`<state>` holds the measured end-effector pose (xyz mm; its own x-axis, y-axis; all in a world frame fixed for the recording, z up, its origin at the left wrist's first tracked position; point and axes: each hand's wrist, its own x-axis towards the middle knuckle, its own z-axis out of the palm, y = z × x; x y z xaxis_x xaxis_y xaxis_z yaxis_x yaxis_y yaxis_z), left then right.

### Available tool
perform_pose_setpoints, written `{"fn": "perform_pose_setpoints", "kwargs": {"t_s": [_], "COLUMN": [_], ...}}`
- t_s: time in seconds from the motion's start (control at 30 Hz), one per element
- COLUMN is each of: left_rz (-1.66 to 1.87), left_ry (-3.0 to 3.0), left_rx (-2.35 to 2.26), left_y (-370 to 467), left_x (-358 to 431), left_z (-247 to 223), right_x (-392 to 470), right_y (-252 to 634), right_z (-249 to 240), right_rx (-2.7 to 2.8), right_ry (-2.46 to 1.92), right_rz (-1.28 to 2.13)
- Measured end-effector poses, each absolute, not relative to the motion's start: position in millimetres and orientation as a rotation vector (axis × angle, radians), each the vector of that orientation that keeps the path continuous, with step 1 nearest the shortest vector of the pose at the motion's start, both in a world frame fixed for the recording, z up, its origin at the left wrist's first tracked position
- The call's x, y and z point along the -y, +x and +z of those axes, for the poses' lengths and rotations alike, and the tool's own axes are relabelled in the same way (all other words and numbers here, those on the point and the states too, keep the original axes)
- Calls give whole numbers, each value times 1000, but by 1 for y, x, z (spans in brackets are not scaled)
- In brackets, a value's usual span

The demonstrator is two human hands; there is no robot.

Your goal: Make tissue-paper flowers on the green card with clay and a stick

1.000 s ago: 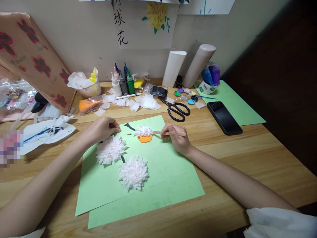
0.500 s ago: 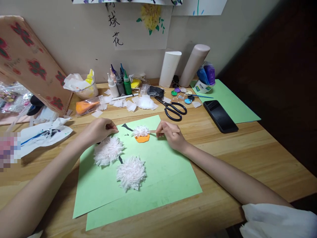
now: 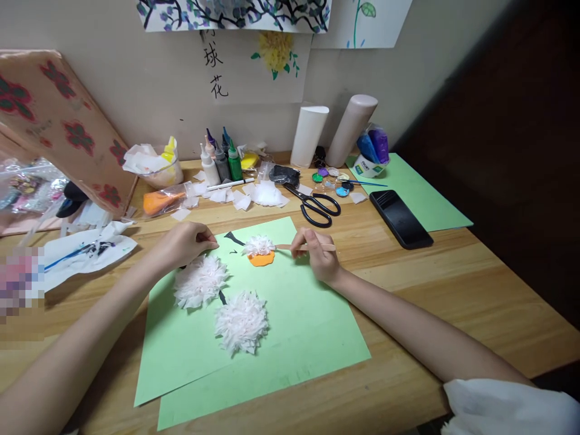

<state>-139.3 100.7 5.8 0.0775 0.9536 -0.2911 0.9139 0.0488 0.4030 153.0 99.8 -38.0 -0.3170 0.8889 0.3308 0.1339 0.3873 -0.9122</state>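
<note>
My right hand is closed round a flat wooden craft stick. The stick's tip touches the small white paper tuft, which sits on an orange clay patch. Both are on the green paper, beside thin black branch shapes. My left hand rests at the paper's upper left edge, fingers curled together; whatever they may hold is hidden. Just below it lies a big white paper pompom, and a second white pompom is nearer to me.
Behind the paper are black-handled scissors, white paper scraps, paint bottles and bagged orange clay. A phone lies to the right, partly over another green sheet. A flowered cardboard panel leans at left.
My right hand and the wooden stick have shifted slightly right, the tip now at the tuft's right edge. My left hand stays in place. The camera view has tilted up a little.
</note>
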Motion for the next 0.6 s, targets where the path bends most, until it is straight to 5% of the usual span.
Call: {"fn": "perform_pose_setpoints", "kwargs": {"t_s": [0.43,0.6], "left_rz": [154,188], "left_ry": [1873,1869], "left_rx": [-1833,-1818], "left_y": [-138,-140], "left_x": [-97,-96], "left_z": [8,5], "right_x": [-133,-167], "right_y": [157,141], "right_z": [-37,-32], "right_rx": [1765,2172], "right_ry": [-971,-1045], "right_rz": [821,313]}}
